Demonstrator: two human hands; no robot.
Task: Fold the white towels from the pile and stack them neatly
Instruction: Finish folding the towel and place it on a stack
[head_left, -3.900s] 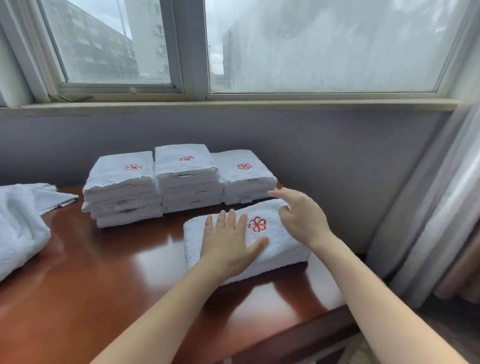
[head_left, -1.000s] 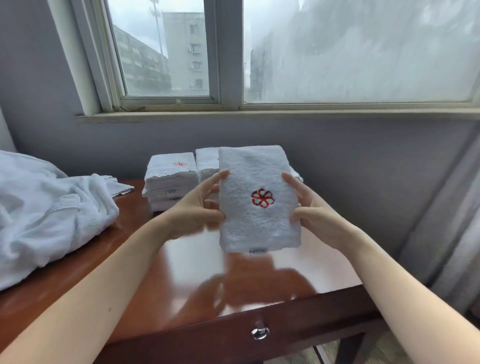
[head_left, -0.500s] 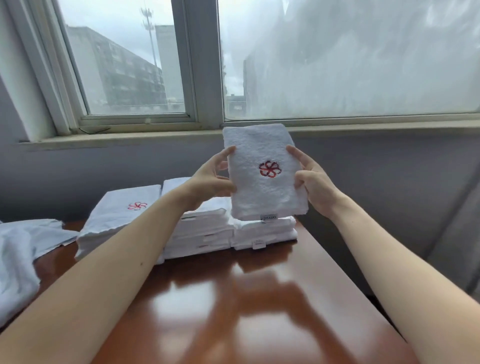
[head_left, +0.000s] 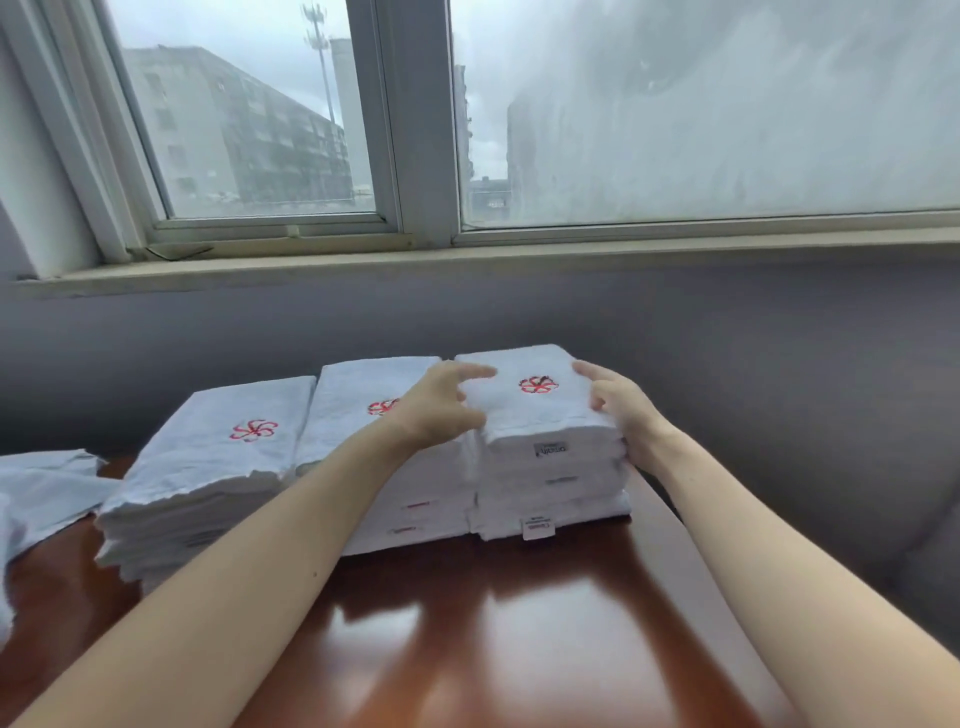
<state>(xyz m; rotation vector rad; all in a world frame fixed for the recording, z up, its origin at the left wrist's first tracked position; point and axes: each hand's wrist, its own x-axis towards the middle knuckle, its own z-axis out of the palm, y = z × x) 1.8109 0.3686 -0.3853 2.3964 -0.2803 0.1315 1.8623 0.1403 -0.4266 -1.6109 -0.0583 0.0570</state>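
A folded white towel (head_left: 535, 415) with a red flower emblem lies on top of the right stack (head_left: 550, 499) of folded towels. My left hand (head_left: 441, 410) holds its left edge, index finger on top and thumb at the side. At the right edge, my right hand (head_left: 623, 415) grips it with curled fingers. A middle stack (head_left: 358, 395) and a left stack (head_left: 218, 457) stand beside it, each topped by the same emblem. Part of the unfolded white pile (head_left: 41, 488) shows at the far left.
The stacks stand at the back of a glossy brown wooden table (head_left: 519, 623), close to a grey wall (head_left: 727, 364) under a window sill (head_left: 467, 260). The table's right edge runs just past the right stack.
Both hands have carried the folded towel from the table front up and forward, then lowered it flat onto the right stack. The view has moved closer to the stacks.
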